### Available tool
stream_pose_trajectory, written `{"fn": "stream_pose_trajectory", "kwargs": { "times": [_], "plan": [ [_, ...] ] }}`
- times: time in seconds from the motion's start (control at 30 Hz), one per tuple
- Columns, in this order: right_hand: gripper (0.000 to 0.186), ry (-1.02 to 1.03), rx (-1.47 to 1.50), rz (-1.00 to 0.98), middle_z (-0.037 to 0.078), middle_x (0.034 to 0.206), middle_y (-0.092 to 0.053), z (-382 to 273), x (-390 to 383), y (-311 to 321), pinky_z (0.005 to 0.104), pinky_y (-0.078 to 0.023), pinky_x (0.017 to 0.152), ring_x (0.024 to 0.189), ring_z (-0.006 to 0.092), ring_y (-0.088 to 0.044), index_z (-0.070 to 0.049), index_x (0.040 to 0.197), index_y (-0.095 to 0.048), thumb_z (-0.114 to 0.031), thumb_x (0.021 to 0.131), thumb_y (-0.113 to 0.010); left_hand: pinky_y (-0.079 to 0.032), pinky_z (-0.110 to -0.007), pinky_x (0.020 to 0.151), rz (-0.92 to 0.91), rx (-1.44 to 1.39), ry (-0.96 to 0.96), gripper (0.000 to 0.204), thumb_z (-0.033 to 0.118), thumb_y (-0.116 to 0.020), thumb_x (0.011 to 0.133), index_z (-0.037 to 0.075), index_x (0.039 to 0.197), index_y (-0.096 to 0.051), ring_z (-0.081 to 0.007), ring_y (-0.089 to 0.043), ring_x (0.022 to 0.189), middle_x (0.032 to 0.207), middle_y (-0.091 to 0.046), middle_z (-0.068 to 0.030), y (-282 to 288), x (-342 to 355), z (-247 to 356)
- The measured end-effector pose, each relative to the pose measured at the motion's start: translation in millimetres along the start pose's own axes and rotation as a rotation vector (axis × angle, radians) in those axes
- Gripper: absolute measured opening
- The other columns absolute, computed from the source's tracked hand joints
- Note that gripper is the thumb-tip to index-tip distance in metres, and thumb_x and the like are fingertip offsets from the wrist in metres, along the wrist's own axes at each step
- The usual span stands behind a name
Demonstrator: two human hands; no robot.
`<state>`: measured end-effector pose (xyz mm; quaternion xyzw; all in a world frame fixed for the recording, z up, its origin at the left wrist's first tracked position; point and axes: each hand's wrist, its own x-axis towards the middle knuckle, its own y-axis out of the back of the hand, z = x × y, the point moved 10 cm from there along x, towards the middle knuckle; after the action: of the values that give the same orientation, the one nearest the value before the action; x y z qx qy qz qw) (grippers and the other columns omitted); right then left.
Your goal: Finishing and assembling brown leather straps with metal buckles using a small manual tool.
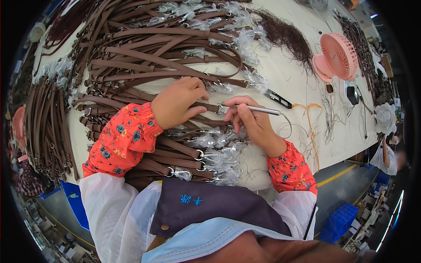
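Note:
My left hand [177, 101] is curled over a brown strap [209, 107], the strap's end between its thumb and fingers. A metal clasp wrapped in clear plastic [222, 110] sits at that end. Pinched in my right hand [254, 125] is a slim silver pen-shaped tool [263, 110], with a thin cord trailing from its back end. Its tip is close to the strap's end; whether they touch I cannot tell. Many similar brown straps [162, 65] lie beyond and below my hands, several with plastic-wrapped clasps [215, 140].
Just right of the straps lies a black-handled cutter [278, 99]. A pink fan [338, 57] stands at the far right, near a heap of dark threads [287, 37]. An orange braided cord [312, 131] crosses the pale table [302, 153]. More straps [49, 127] hang over the left edge.

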<state>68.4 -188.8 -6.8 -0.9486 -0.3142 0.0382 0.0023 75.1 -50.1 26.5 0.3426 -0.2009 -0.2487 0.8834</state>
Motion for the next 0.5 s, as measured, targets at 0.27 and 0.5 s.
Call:
{"fn": "stream_pose_trajectory", "kwargs": {
  "times": [0.27, 0.5],
  "plan": [
    [0.037, 0.186, 0.021, 0.046, 0.009, 0.090, -0.064, -14.2, -2.7, 6.4, 0.0225, -0.047, 0.061, 0.065, 0.0087, -0.056, -0.002, 0.122, -0.055, -0.032, 0.106, -0.040, -0.048, -0.040, 0.068, -0.008, 0.219, -0.083, 0.018, 0.013, -0.073, 0.077, 0.007, 0.085, -0.058, -0.0292, -0.059, 0.080, 0.089, -0.057, -0.0068, -7.6, 0.2, 7.7],
    [0.036, 0.248, 0.020, 0.059, 0.010, 0.091, -0.064, -19.8, -4.1, 8.8, 0.0232, -0.048, 0.065, 0.068, 0.0100, -0.058, -0.001, 0.122, -0.054, -0.030, 0.106, -0.041, -0.049, -0.039, 0.062, -0.062, 0.384, -0.022, 0.021, 0.011, -0.071, 0.076, 0.005, 0.085, -0.053, -0.0308, -0.061, 0.076, 0.085, -0.054, -0.0096, -17.1, -0.9, 10.8]
  ]
}}
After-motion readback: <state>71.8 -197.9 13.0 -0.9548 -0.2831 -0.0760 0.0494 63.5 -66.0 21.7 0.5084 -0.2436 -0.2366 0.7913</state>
